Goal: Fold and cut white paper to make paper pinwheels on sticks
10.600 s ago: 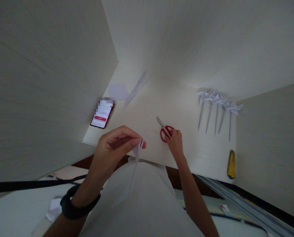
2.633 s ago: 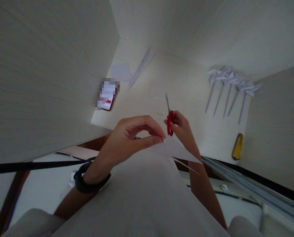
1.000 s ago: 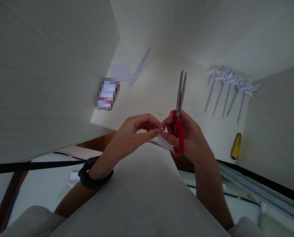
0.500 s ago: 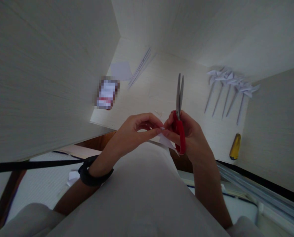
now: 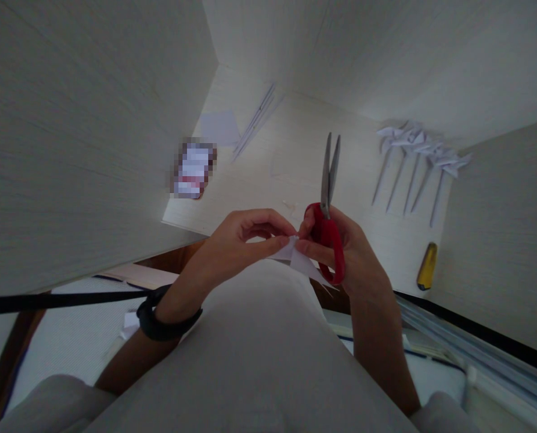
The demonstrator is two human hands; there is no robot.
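Across the desk (image 5: 259, 192) now: phone (image 5: 193, 168) at left, sheet (image 5: 218, 128) just behind it, sticks (image 5: 252, 122) to the sheet's right! Far right, pinwheels (image 5: 424, 147) near the back wall (image 5: 349, 60), tool (image 5: 427, 267) before them. Between phone and pinwheels, scissors (image 5: 325, 204) in right fingers (image 5: 314, 249).

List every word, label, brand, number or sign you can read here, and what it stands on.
No text is readable.
Phone: screen pixelated, reddish band visible, nothing legible.
Red-handled scissors: no lettering can be made out.
Yellow tool: too small and blurred to tell.
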